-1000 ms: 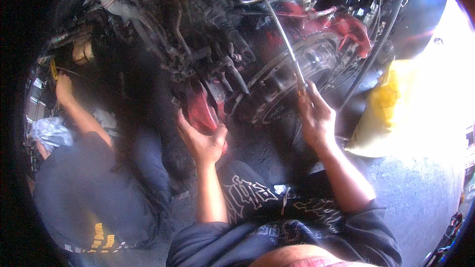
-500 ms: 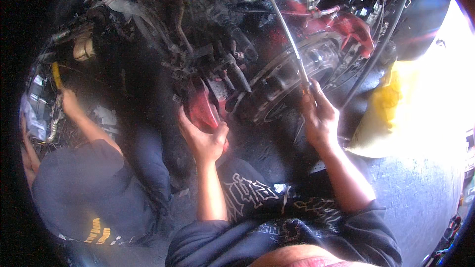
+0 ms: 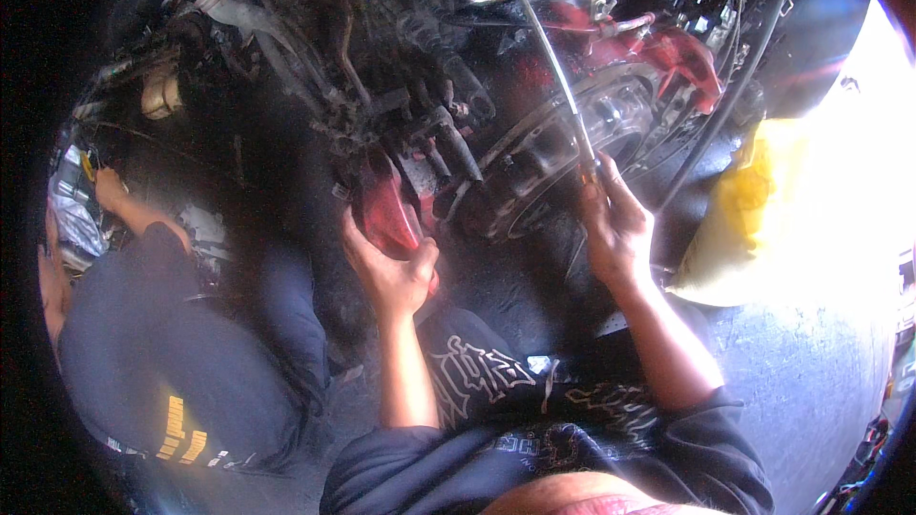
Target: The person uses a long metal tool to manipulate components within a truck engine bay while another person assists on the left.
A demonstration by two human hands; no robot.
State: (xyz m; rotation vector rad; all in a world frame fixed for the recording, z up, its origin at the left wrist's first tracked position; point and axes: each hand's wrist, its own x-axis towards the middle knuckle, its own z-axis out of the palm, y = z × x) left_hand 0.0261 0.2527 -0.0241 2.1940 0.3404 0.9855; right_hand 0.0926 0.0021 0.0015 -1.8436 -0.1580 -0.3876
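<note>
My left hand [image 3: 386,267] is closed around the lower end of a red metal part [image 3: 386,205], thumb on its right side. The part's upper end sits against dark metal fittings [image 3: 434,148] under the vehicle. My right hand [image 3: 618,229] grips the lower end of a long thin metal bar [image 3: 553,62], which slants up and left. Its far tip is lost among the dark parts above. Behind the bar stands a round wheel hub assembly [image 3: 572,148], with a red bracket-like part [image 3: 682,62] at its upper right.
At left, a co-worker in a dark shirt [image 3: 143,324] bends down, one hand [image 3: 113,191] by a yellow-handled tool [image 3: 88,167]. A yellow and white sack [image 3: 754,210] stands at right. Pipes [image 3: 229,0] and a hanging black cable [image 3: 754,67] run overhead.
My hands and what they hold look almost unmoved. The co-worker's hand and yellow-handled tool have shifted left, and the co-worker's upper body has moved slightly.
</note>
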